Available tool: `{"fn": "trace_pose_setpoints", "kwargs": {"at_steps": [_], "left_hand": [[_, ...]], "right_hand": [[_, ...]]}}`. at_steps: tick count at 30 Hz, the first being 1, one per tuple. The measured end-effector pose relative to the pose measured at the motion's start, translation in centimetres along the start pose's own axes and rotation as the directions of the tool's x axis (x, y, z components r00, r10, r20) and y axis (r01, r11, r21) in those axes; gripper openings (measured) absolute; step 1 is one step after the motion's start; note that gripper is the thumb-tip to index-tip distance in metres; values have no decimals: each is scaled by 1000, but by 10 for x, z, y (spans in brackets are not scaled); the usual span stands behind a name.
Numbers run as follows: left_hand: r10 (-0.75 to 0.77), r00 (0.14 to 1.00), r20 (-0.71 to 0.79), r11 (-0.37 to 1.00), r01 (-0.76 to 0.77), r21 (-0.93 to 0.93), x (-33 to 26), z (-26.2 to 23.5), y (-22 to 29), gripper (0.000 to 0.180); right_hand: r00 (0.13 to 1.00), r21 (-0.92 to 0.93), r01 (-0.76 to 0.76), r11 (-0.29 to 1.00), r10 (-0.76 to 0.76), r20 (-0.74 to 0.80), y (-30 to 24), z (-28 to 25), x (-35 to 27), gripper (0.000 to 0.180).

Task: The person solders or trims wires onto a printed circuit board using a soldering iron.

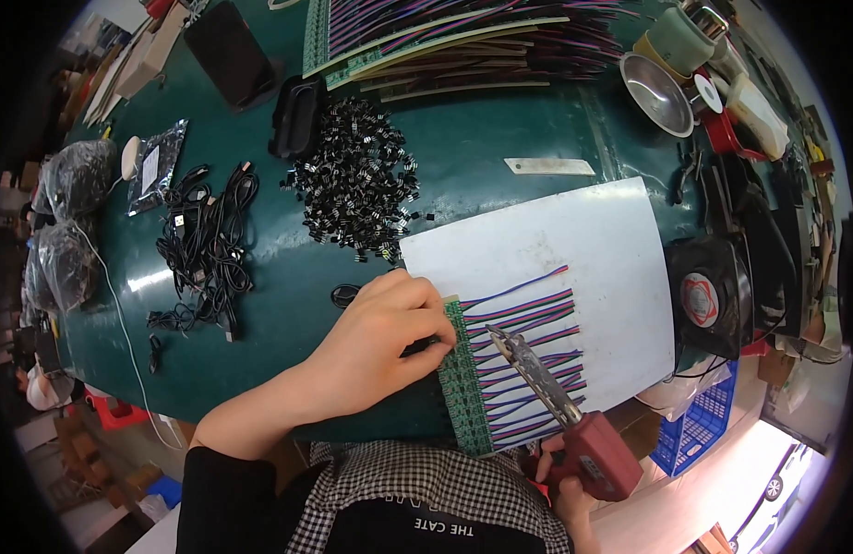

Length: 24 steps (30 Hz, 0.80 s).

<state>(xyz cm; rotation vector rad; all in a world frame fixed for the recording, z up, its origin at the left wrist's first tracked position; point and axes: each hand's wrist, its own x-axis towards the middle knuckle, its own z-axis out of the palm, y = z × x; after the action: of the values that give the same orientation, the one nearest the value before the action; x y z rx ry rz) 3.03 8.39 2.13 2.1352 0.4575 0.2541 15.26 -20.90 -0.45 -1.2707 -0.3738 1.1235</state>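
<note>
A green circuit board panel (463,388) lies on the left edge of a white sheet (620,240), with rows of thin coloured wires (528,357) running rightward from it. My left hand (380,337) is closed, thumb and forefinger pinched together at the panel's upper left edge; whatever they hold is hidden. Low at the right, my right hand (572,503) grips the red handle of a soldering gun (604,457), and its fingers are partly covered by that handle. The metal nose slants up and left over the wires, its tip close to the panel near my left fingertips.
Beyond my left hand lies a heap of small black connectors (357,175) beside an open black case (299,115). Black cables (205,245) are tangled at the left. Wired panels (445,46) are stacked at the back. A black fan (708,300) and a metal bowl (657,92) stand right.
</note>
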Motion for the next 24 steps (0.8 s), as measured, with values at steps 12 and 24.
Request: {"fn": "trace_pose_setpoints", "kwargs": {"at_steps": [12,24], "left_hand": [[84,996,35,982,-89,164,2,4,0,14],[172,982,-74,935,-139,327,-1,14,1,17]], "right_hand": [[996,17,-57,998,58,-62,-11,7,4,67],[998,-199,-59,978,60,0,-11,3,8,53]]}}
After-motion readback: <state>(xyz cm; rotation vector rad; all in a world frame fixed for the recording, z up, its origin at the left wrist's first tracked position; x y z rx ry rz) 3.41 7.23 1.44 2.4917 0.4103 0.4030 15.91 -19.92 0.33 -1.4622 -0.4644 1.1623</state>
